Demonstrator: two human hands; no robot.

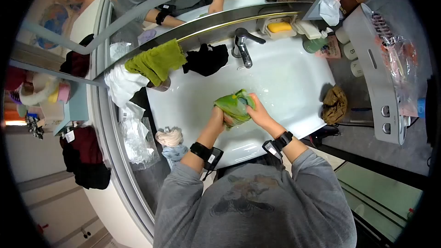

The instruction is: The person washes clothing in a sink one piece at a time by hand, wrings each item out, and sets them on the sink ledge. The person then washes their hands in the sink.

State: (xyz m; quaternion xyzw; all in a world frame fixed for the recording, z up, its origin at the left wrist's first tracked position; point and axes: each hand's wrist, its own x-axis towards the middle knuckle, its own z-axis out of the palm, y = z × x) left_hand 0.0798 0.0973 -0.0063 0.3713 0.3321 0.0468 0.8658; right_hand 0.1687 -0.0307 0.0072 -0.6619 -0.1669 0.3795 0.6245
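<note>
Two-handed grip, both angling inward: left hand (pixel 220 115) clamped on the green cloth's (pixel 233 107) left side (fingers partly hidden), right hand (pixel 259 110) clamped on its right edge, the bunched cloth running roughly sideways above the sink (pixel 294 80).

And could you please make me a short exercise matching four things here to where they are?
1. Bright green fabric
2. Yellow bar
3. Black cloth
4. Brown bundle

A. Beside the faucet
B. At the right end of the sink
C. Held in the left hand and right hand
D. In a dish

Pairs: 1-C; 2-D; 3-A; 4-B
</note>
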